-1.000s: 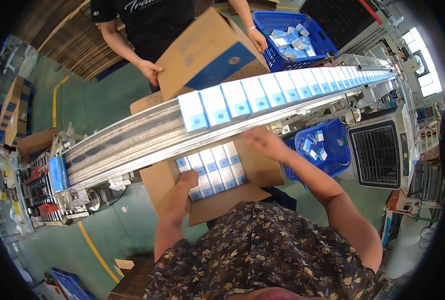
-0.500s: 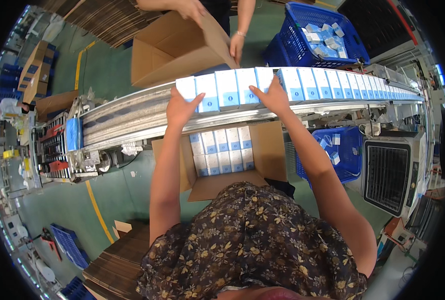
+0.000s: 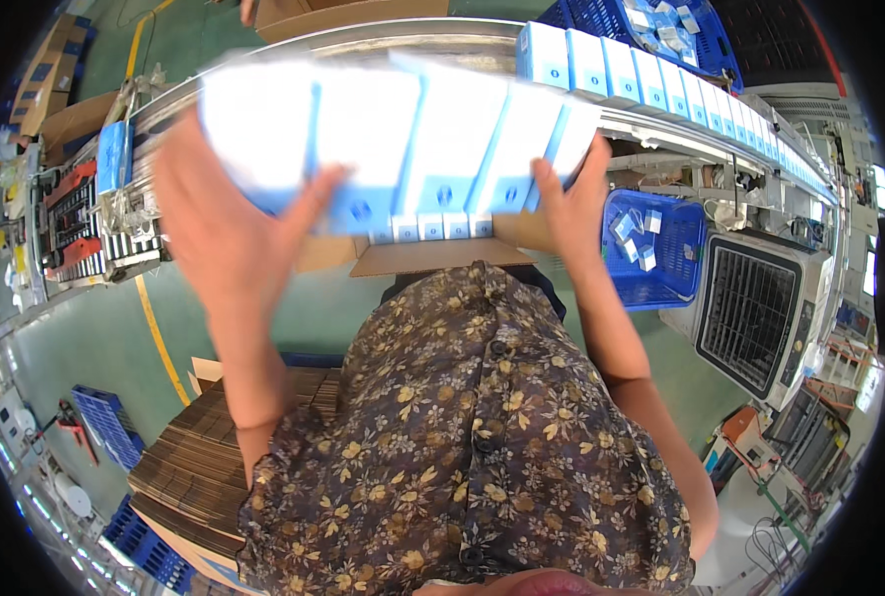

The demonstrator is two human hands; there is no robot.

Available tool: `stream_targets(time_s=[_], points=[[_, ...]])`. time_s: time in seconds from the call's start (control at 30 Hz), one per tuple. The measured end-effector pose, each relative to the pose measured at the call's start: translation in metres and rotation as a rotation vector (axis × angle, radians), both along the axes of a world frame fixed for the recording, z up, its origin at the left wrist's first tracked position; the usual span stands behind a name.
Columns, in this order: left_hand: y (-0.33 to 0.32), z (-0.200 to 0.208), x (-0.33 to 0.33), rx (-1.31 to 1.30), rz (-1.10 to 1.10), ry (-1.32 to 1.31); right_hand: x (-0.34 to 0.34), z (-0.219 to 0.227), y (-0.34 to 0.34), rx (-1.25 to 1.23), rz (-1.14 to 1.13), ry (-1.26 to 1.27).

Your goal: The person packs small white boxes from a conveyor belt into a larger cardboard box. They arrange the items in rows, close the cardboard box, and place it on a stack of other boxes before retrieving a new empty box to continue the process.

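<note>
A row of several white-and-blue small cartons [image 3: 363, 139] is squeezed end to end between my two hands, lifted clear of the conveyor and blurred by motion. My left hand [image 3: 229, 223] presses the left end, its thumb on the near face. At the other end my right hand [image 3: 573, 204] grips with thumb and fingers. Beneath the row is an open cardboard box [image 3: 442, 257], a flap facing me. More small white-and-blue cartons [image 3: 430, 227] stand inside it; the held row hides the rest of its inside.
Another line of small cartons [image 3: 621, 72] stands on the conveyor [image 3: 462, 37] at the right. A blue basket [image 3: 666, 283] with loose cartons sits below it. Beyond the belt are a brown box [image 3: 353, 14] and a co-worker's fingers [image 3: 248, 12]. Flattened cardboard [image 3: 194, 447] is stacked at lower left.
Both hands have lifted the row of small cartons off the conveyor and brought it nearer, over the open box. The view has shifted, and the co-worker's box is now mostly out of sight.
</note>
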State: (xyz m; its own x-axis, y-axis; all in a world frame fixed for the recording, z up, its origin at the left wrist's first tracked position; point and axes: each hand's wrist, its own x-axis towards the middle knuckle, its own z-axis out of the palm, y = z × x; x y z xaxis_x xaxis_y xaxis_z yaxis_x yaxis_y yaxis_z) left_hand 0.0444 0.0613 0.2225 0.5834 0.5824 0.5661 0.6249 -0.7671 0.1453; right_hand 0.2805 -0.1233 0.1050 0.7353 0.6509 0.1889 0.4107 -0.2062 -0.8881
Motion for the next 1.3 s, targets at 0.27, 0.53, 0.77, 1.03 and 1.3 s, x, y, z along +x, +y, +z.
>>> stream_targets(time_s=[0.27,0.53,0.77,1.03,1.3], points=[[-0.036,-0.302,-0.071,-1.314,-0.461,0.635,0.015,-0.144,-0.098,-0.920,0.467,-0.039],[-0.022,-0.418,-0.034,-1.049,-0.377,1.152,0.102,-0.087,-0.067,-0.421,0.260,-0.196],[-0.018,-0.247,0.111,-0.750,-0.484,0.530,0.231,-0.082,-0.019,-0.416,-0.114,-0.712],[0.083,-0.198,0.194,-0.730,0.112,-0.059,0.244,-0.070,0.064,-0.821,-0.088,-0.581],[0.088,-0.195,0.190,-0.900,0.211,0.018,0.205,-0.065,0.100,-0.737,-0.024,-0.260]])
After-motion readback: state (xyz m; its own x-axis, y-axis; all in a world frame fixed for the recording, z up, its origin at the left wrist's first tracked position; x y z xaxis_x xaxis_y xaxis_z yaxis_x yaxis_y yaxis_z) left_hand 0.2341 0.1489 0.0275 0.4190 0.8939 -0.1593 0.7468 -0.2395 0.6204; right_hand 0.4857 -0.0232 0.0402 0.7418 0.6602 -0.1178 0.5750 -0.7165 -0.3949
